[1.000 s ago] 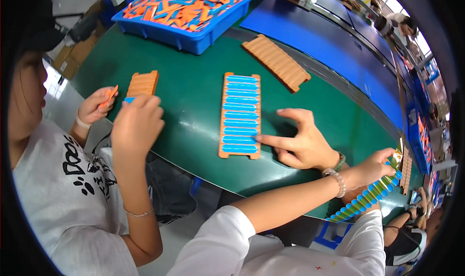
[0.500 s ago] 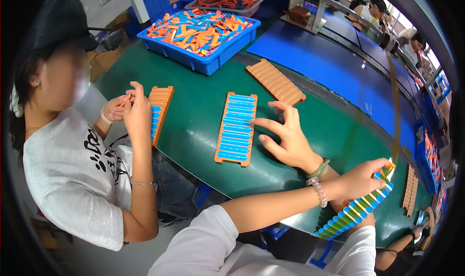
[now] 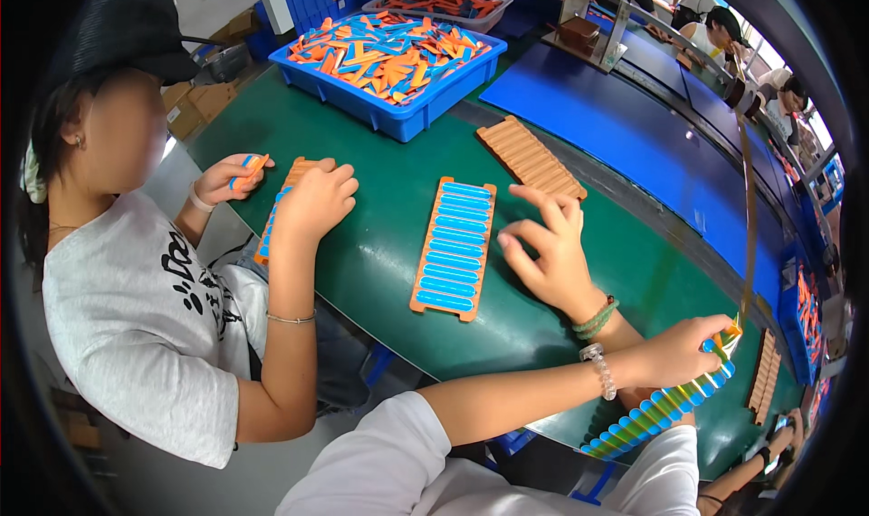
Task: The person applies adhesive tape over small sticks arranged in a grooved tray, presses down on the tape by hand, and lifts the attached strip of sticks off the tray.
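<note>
Head view: The left hand [image 3: 681,351] is at the right side, its forearm crossing over the right forearm. It is closed on the upper end of a strip [image 3: 656,414] of blue pieces joined by yellowish transparent tape [image 3: 748,217]. The strip slopes down and left from this hand, toward the near edge of the green worktop [image 3: 371,244]. The tape runs upward from the hand toward a roll [image 3: 744,98].

The right hand [image 3: 550,258] is released, with fingers partly bent. It is positioned just beside the right edge of a loaded tray [image 3: 466,315], which lies flat at mid-worktop with blue pieces [image 3: 453,247] seated crosswise in its grooves. A second tray [image 3: 532,157], grooves exposed, lies at an angle beyond the right hand. A third tray [image 3: 766,376] lies at the far right.

At left, a co-worker [image 3: 145,335] holds orange and blue pieces in one hand; the other is over a partly filled tray [image 3: 297,170]. A blue bin [image 3: 344,101] of mixed pieces stands behind.
</note>
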A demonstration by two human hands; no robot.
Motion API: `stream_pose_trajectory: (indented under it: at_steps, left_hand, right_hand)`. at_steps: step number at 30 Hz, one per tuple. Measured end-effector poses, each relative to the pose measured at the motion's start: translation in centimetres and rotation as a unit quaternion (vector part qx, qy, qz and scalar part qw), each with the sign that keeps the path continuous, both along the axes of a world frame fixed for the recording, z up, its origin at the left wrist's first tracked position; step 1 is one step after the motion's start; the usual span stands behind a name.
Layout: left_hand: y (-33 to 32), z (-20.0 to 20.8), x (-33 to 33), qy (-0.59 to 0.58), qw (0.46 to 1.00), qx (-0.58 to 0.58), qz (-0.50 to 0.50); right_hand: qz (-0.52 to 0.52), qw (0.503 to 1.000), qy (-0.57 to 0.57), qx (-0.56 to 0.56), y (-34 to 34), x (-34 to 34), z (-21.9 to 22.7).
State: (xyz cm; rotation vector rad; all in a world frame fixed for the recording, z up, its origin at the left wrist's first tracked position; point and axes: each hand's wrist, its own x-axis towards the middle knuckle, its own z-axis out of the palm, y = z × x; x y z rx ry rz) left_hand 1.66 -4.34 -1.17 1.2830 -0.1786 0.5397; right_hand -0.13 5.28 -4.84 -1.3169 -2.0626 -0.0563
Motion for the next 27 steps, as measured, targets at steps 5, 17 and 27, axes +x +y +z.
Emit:
stream_pose_trajectory:
  at_steps: [5,17,27]
  left_hand:
    - [1.8,0.5,-1.0,0.028,0.999,0.023,-0.002]
    - [1.6,0.0,-0.9,0.019,1.0,0.02,0.012]
    - [1.5,0.4,-0.3,0.042,0.999,-0.004,-0.031]
  right_hand:
    - [-0.046,0.997,-0.041,0.038,2.6,-1.1,-0.8]
    - [-0.035,0.998,-0.05,0.025,2.9,-1.1,-0.8]
    - [-0.024,0.998,-0.058,0.026,0.9,0.2,0.4]
